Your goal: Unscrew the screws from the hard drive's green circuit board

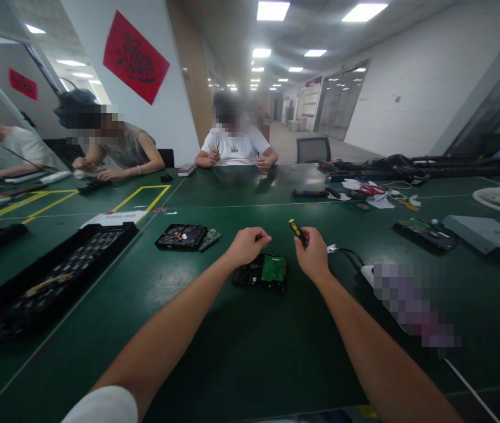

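A black hard drive with a green circuit board lies on the dark green table right below both hands. My left hand hovers just above its left end with fingers pinched together; whether something small is between them is too small to tell. My right hand grips a yellow and black screwdriver, whose handle sticks up and away from me. A second opened drive with a loose circuit board sits a little further left.
A long black parts tray runs along the left. Another drive and a grey box lie at right; a white power strip is near my right wrist. Three people sit across the table. Scissors and tools lie far right.
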{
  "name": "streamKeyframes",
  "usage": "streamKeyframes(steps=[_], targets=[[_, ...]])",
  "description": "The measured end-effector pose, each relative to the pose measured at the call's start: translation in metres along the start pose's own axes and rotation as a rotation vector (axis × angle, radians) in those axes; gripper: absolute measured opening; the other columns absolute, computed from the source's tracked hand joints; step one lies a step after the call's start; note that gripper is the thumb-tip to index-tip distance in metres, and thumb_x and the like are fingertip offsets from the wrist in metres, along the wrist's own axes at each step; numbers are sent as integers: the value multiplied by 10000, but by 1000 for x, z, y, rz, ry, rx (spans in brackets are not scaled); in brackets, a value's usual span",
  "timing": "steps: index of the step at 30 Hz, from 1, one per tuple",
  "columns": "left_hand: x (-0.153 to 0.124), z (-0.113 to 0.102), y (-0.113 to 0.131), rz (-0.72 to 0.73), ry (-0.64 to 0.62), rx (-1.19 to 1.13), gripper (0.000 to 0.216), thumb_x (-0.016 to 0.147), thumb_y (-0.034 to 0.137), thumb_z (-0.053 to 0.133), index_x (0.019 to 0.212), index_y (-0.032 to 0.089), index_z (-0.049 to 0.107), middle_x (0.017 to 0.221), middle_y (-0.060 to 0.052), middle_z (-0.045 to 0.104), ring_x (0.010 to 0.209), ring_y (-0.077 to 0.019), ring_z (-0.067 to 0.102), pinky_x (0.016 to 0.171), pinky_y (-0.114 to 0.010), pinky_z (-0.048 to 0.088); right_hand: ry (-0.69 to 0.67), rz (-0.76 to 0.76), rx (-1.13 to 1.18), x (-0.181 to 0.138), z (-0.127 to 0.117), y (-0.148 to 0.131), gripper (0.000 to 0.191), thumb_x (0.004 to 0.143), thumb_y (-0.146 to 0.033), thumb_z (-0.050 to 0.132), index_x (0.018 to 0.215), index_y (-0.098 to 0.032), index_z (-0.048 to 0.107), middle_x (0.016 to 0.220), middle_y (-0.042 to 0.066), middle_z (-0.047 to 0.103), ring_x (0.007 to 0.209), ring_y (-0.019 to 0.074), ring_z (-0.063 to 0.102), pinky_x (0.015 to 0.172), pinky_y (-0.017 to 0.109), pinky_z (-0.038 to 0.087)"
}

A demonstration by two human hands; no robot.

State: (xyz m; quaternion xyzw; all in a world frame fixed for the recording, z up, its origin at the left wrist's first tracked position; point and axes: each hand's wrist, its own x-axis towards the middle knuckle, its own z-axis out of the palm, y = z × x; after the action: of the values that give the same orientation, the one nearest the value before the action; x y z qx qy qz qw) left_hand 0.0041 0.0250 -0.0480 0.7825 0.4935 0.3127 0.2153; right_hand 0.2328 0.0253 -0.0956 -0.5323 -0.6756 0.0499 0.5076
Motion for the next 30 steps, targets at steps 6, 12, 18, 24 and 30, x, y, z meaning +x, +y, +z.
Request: streamKeyframes(steps=[6, 12, 18, 24, 30], targets=[[44, 27, -16, -30, -104, 218, 159, 887, 268, 611, 949, 196, 738, 954, -65, 738, 912, -205, 661, 834, -291, 480, -50, 1, -50, -1, 1, 2, 388, 834, -152, 516, 1221, -151, 546, 1149, 143, 600, 1049, 262, 594, 960, 433, 487], [78, 46, -32, -58, -155, 258, 167, 844, 269, 665, 977, 202, 739, 1000, -74, 731, 956, -217, 659, 883, -306, 488, -84, 11, -179, 0, -5, -1, 301, 812, -142, 514, 1100, -166, 598, 1075, 123, 601, 967, 249, 590, 873, 377, 493], [88, 50, -32, -64, -189, 252, 89, 808, 220, 666, 865, 188, 727, 939, -75, 724, 929, -217, 651, 865, -296, 483, -157, -29, -229, -1, -7, -7, 142, 864, -243, 566, 975, -193, 639, 943, 78, 649, 868, 226, 602, 788, 334, 467], [72, 40, -19, -39, -173, 124, 158, 837, 261, 618, 901, 151, 713, 916, -85, 708, 854, -201, 627, 790, -295, 482, -261, -144, -258, -6, -10, -17, 252, 869, -183, 570, 1093, -227, 676, 1014, 71, 662, 907, 210, 623, 790, 308, 466], [35, 31, -2, -6, -185, -106, 264, 911, 346, 522, 965, 136, 672, 809, -38, 670, 702, -135, 587, 625, -234, 468, -246, -169, -174, -6, -10, -27, 284, 875, -179, 569, 1130, -225, 684, 1092, 81, 666, 963, 221, 630, 842, 328, 490]])
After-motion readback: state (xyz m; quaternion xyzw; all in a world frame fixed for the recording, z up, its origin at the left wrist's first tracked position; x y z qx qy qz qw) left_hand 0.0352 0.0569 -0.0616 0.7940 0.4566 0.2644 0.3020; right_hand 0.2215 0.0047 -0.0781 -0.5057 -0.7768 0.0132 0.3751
